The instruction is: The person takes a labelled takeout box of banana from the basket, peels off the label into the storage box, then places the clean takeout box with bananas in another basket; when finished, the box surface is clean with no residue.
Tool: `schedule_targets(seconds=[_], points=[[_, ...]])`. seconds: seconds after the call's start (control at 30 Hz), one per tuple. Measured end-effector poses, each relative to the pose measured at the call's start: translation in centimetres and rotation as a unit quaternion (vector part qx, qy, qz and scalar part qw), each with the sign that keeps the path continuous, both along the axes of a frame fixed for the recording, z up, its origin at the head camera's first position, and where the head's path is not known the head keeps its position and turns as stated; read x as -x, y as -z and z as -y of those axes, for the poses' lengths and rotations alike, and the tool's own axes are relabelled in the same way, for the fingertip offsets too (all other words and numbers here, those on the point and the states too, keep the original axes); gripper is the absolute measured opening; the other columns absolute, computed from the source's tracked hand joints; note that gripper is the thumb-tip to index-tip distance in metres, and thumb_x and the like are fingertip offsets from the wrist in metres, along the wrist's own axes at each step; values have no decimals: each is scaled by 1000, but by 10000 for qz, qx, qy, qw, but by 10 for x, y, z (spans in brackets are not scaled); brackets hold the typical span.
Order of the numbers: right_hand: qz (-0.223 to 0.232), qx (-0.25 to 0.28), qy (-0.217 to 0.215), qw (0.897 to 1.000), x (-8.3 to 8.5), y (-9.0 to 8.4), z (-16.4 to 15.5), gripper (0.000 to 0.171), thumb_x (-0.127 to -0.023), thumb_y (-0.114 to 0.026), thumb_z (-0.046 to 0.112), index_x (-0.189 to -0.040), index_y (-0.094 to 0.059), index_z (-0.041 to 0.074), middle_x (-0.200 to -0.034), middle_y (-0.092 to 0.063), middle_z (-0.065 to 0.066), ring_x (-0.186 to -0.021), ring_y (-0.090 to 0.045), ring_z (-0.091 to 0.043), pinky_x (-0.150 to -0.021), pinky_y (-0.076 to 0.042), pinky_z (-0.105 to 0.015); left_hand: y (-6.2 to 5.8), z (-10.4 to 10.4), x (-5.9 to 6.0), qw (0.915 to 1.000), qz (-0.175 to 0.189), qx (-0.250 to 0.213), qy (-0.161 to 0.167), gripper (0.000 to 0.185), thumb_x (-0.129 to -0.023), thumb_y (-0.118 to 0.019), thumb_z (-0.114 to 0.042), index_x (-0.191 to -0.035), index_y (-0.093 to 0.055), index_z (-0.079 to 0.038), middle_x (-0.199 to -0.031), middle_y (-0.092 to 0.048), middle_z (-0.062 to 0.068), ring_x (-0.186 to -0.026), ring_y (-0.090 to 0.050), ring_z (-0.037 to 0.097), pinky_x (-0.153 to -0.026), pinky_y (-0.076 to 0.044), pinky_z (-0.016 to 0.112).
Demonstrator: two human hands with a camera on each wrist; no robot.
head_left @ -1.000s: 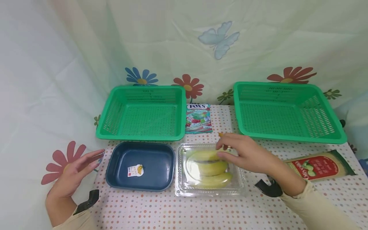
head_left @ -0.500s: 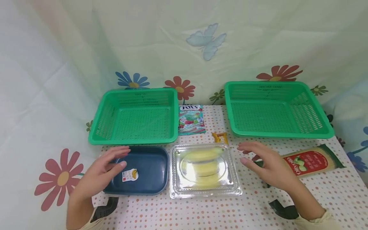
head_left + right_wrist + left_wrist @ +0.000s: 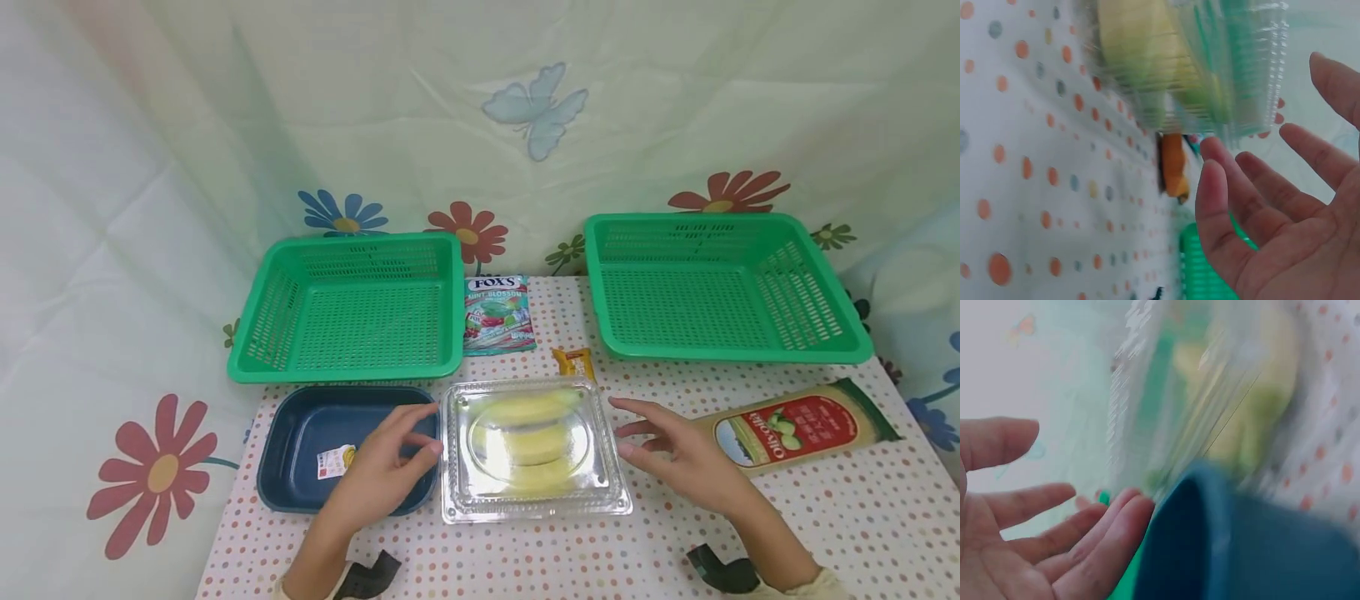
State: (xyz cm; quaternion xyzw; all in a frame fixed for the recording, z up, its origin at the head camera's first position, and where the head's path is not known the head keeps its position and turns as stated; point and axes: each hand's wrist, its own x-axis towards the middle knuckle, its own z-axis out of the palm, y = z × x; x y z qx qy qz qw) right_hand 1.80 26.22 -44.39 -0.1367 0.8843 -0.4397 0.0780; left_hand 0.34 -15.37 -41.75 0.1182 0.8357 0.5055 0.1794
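The clear box (image 3: pixel 534 448) of three bananas (image 3: pixel 529 440) sits between my hands, near the table's front edge. My left hand (image 3: pixel 386 468) and right hand (image 3: pixel 678 454) flank it, fingers loosely spread, holding nothing. My left hand partly covers the blue tray (image 3: pixel 300 433). Behind stand two green baskets (image 3: pixel 352 308), one candy bag (image 3: pixel 498 314) and a small orange packet (image 3: pixel 574 362); one olive-printed packet (image 3: pixel 795 425) lies to the right. The left wrist view is blurred.
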Motion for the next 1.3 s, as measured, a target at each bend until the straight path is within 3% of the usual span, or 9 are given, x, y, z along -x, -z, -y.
schedule_targets(seconds=[0.2,0.3,0.5,0.67,0.8,0.93,1.1,1.2,1.3], points=[[408,590,-228,9972,-1,9,-1,56,-100,-67,15,-153,-47,20,-150,-54,-15,-112,-66,-3,-81,-61,-29,9,-23,-10,9997,-82,58,-214,58,-100,-67,-27,-154,-46,-22,-155,-42,-7,-120,-58,15,-82,-57,24],[522,801,-259,9951,1,11,-2,57,-100,-66,12,-153,-47,17,-151,-52,-19,-112,-66,-2,-80,-62,-30,11,-27,-11,9993,-238,131,-257,59,-99,-68,-30,-154,-46,-20,-156,-41,-2,-116,-59,18,-80,-57,24],[706,945,-267,9927,3,17,-3,59,-99,-68,11,-154,-46,16,-152,-48,-21,-111,-66,-5,-80,-62,-31,15,-30,-10,9978,-375,452,-324,62,-98,-70,-31,-154,-45,-22,-156,-41,2,-98,-61,16,-78,-55,25],[901,902,-304,9914,6,18,-3,61,-99,-68,13,-155,-43,17,-143,-56,-23,-108,-68,-8,-81,-61,-30,14,-31,-9,9969,-317,657,-277,70,-96,-73,-29,-157,-40,-21,-153,-43,7,-88,-58,12,-74,-52,24],[1188,1109,-326,9862,10,17,-4,64,-98,-68,11,-156,-41,14,-133,-59,-26,-104,-71,-12,-80,-62,-32,13,-33,-7,9963,-394,728,-232,74,-94,-74,-28,-158,-39,-19,-146,-49,6,-94,-56,14,-77,-51,27],[1448,1315,-190,9805,12,16,-5,66,-98,-68,11,-156,-38,11,-134,-55,-29,-102,-72,-13,-79,-63,-34,15,-38,-4,9944,-618,823,-221,72,-93,-75,-24,-157,-42,-17,-143,-52,4,-104,-52,16,-82,-49,30],[1703,1481,62,9742,13,16,-5,67,-98,-69,12,-156,-37,8,-136,-51,-32,-101,-72,-13,-78,-63,-37,16,-45,-1,9930,-808,842,-179,69,-92,-75,-18,-155,-45,-13,-145,-52,6,-106,-49,16,-82,-46,32],[1825,1644,120,9693,13,16,-5,67,-98,-69,10,-156,-36,5,-137,-49,-33,-101,-72,-14,-78,-63,-40,15,-47,1,9936,-844,736,-157,69,-93,-74,-17,-155,-44,-11,-148,-50,9,-119,-54,23,-94,-50,44],[1875,1792,35,9658,13,14,-5,66,-98,-67,7,-155,-34,2,-137,-46,-36,-100,-72,-16,-76,-63,-42,14,-48,4,9945,-849,603,-99,67,-94,-72,-16,-155,-43,-9,-151,-48,10,-134,-52,32,-107,-46,56]])
